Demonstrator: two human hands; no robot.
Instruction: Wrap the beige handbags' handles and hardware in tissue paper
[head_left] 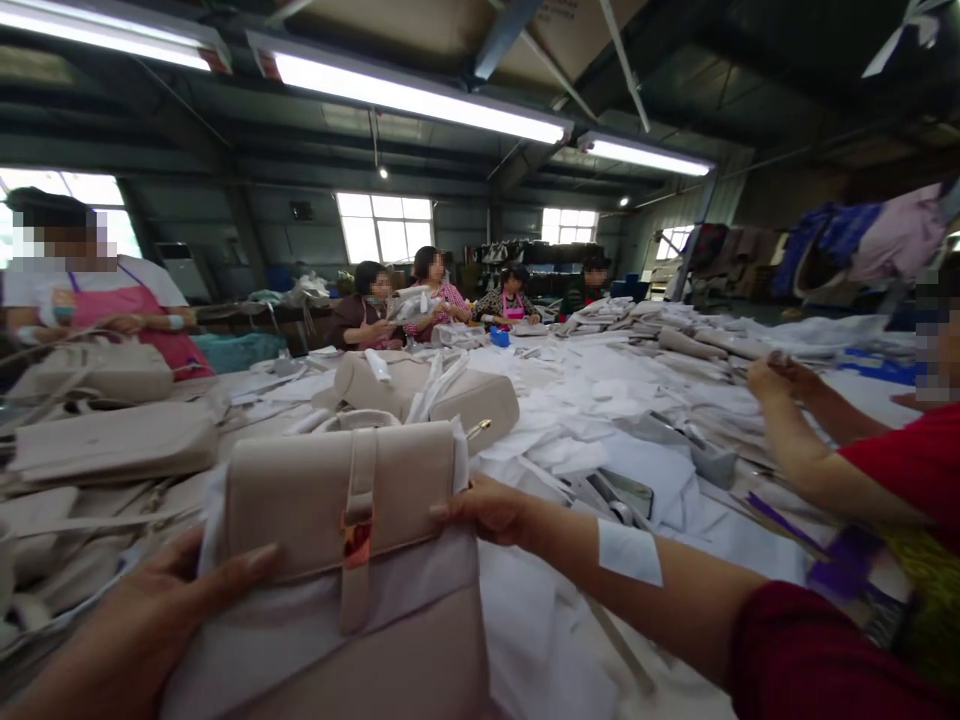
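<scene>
Gripping a beige bag [319, 540] by opposite side edges with left hand [169, 605] and right hand [491, 508], hemmed in by piled bags [112, 442] leftward, loose white sheets [585, 415] rightward.

Over the link I took my bearings from the middle window [385, 235], glowing in a dark wall [262, 230]. Left of it I saw a broader window [130, 222], and between the two a pale upright unit [178, 262]. Right of the middle window stood a loaded rack [532, 256], a smaller window [569, 226] showing above that. A little lamp [383, 173] hung just over my middle window; higher, a long fluorescent light [416, 97] burned white.
</scene>
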